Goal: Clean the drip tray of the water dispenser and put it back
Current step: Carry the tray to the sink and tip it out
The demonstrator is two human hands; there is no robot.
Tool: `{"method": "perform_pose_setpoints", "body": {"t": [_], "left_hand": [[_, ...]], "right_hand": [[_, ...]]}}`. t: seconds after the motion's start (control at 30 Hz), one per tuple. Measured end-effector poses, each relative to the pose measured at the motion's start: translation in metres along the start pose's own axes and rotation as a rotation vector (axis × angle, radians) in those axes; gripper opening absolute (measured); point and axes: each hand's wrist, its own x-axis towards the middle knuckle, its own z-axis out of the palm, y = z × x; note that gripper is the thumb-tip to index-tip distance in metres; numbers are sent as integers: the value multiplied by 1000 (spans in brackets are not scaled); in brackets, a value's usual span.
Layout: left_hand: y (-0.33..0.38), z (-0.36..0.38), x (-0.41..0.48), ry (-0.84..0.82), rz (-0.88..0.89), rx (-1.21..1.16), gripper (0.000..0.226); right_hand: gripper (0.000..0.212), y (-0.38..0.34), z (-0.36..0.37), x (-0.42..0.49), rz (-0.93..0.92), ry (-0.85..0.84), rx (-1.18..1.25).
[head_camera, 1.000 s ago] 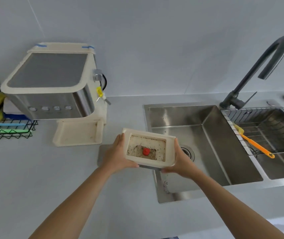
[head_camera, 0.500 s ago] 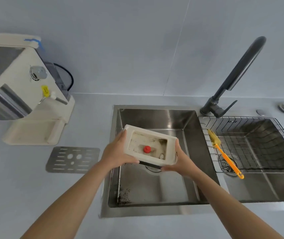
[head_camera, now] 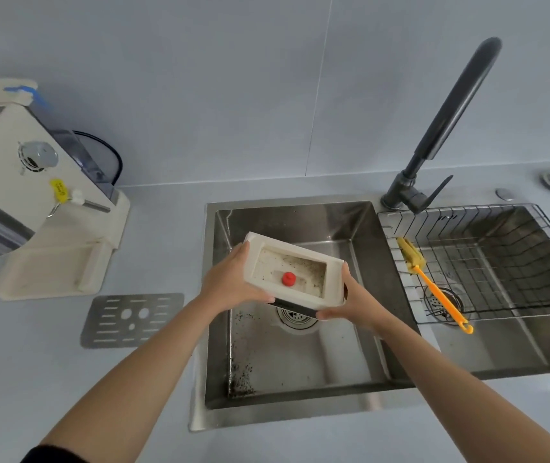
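Drip tray (head_camera: 300, 297) is held in the air over the left sink basin (head_camera: 300, 222), open side tipped up toward you. Its long axis runs from your left grip to your right grip, slanting down toward the right one. The tray sits directly between both grips and touches both.

Left grip (head_camera: 230, 282) is curled round the left short end, thumb on the near edge. Right grip (head_camera: 357, 302) is curled round the right short end, fingertips under the near-right corner.

Inside the tray there are dark specks and a red float (head_camera: 289, 279) near the middle. Left of the left grip, a metal grate (head_camera: 131, 320) lies flat on the counter (head_camera: 153, 379), with the water dispenser (head_camera: 33, 195) beyond it. Right of the right grip, an orange-handled brush (head_camera: 434, 289) lies in the wire basket (head_camera: 517, 248).
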Motion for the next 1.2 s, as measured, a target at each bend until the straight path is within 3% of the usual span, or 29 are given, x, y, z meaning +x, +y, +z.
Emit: {"method": "perform_pose_setpoints", "body": {"t": [0.3,0.53,0.67,0.83,1.03,1.2], "left_hand": [[8,-10,16,-5,-3,-26,87],[11,-22,34,-12,35,-82,81],[17,-27,46,-16,19,-66,94],[29,-33,63,-40,-26,-45,100],[40,-35,80,-63,-26,7,95],[45,-34,89,-99,-62,105,95]], "right_hand": [[86,7,-5,7,51,7,129],[68,7,0,19,32,-53,325],[56,13,0,23,88,-101,462],[63,18,-1,25,205,-103,589],[26,18,2,22,261,-87,755],[24,15,10,21,363,-4,914]]}}
